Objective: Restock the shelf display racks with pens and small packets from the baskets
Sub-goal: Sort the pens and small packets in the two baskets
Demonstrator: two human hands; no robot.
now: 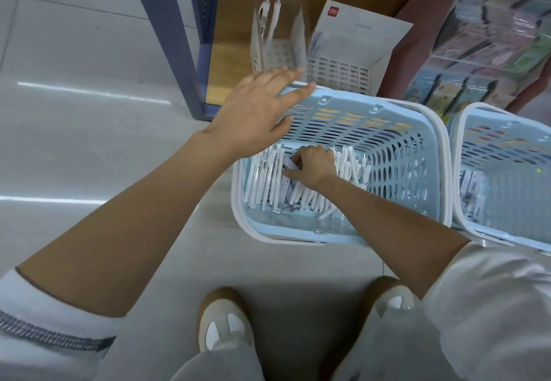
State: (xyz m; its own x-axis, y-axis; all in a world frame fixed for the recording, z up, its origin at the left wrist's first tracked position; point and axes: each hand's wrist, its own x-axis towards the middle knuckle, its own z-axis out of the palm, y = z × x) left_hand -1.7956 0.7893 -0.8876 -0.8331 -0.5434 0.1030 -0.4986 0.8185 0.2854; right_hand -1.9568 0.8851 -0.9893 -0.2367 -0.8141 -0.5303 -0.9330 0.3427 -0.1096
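**Pens low, rack just beyond**

White pens (262, 183) heaped in the left half of the blue basket (238, 201) on the floor, long axes mostly running near-to-far, a few slanted across.

Right hand (313, 166) down among them. Fingers curled, thumb laid along a labelled pen, apparently pinching one or a few. Exact number hidden under the knuckles.

Left hand (253, 112) flat and spread, holding nothing, hovering over the basket's far-left rim.

Straight ahead of that hand, just past the rim: the clear rack (278, 31), upright on the wooden shelf base, two white pens standing inside. To its right, a white cardboard holder (351, 49). Further right, a second basket (459, 171) close beside the first.

Judged from this: right hand nearer the stock, left hand nearer the rack — likely one to carry, the other to steady. Pens lying flat but rack open upward, so probably a lift forward and a turn to upright before dropping in.
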